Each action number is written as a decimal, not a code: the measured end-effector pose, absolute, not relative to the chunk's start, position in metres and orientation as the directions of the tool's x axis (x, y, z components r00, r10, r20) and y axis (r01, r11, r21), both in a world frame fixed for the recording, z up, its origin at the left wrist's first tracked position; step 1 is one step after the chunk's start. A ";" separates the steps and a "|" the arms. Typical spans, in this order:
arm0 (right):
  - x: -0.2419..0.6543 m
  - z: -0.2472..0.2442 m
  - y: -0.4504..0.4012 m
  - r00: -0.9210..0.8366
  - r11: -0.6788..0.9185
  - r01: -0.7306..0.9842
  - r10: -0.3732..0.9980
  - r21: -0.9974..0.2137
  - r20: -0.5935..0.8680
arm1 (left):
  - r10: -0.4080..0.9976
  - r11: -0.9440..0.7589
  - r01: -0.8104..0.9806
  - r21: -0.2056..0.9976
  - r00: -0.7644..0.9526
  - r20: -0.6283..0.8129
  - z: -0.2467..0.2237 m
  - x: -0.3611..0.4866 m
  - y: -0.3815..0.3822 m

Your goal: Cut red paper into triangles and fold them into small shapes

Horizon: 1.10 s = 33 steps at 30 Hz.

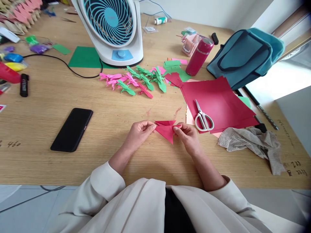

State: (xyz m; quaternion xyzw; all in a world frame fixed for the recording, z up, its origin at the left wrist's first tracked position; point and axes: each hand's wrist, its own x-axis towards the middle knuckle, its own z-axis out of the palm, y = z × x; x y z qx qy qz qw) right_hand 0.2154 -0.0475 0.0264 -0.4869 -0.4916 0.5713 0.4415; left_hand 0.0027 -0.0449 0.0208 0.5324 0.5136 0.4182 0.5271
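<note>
A small folded piece of red paper (166, 132) is held just above the wooden table, one pointed corner hanging toward me. My left hand (142, 132) pinches its left corner between thumb and fingers. At its right corner, my right hand (187, 134) is closed on the paper in the same way. Beyond my hands lie several folded pink and green paper figures (143, 79), with a red one among them. White-handled scissors (204, 120) rest on a stack of red sheets (218, 100) to the right.
A white fan (111, 29) stands at the back on green paper (81, 57). A black phone (72, 129) lies left, a marker (24, 85) beyond it. On the right are a red bottle (199, 55), a teal bag (245, 58) and a crumpled cloth (252, 144).
</note>
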 end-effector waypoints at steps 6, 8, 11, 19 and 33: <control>0.215 0.026 -0.049 -0.278 -0.080 0.082 0.955 -0.993 -0.100 | 0.995 0.031 0.156 0.987 0.086 -0.045 0.024 -0.003 -0.041; 0.215 0.025 -0.050 -0.317 -0.045 0.120 0.945 -0.992 -0.081 | 0.998 0.008 0.197 0.980 0.062 -0.020 0.026 -0.005 -0.041; 0.216 0.024 -0.051 -0.320 -0.031 0.165 0.944 -0.986 -0.083 | 1.000 -0.021 0.242 0.970 0.012 0.018 0.028 -0.009 -0.040; 0.218 0.020 -0.051 -0.266 -0.056 0.235 0.957 -0.970 -0.120 | 0.992 -0.126 0.404 0.906 0.030 0.124 0.032 -0.013 -0.044; 0.213 0.028 -0.057 -0.346 0.379 0.498 0.912 -0.780 0.222 | 0.983 -0.162 0.694 0.701 0.056 0.173 0.040 -0.017 -0.071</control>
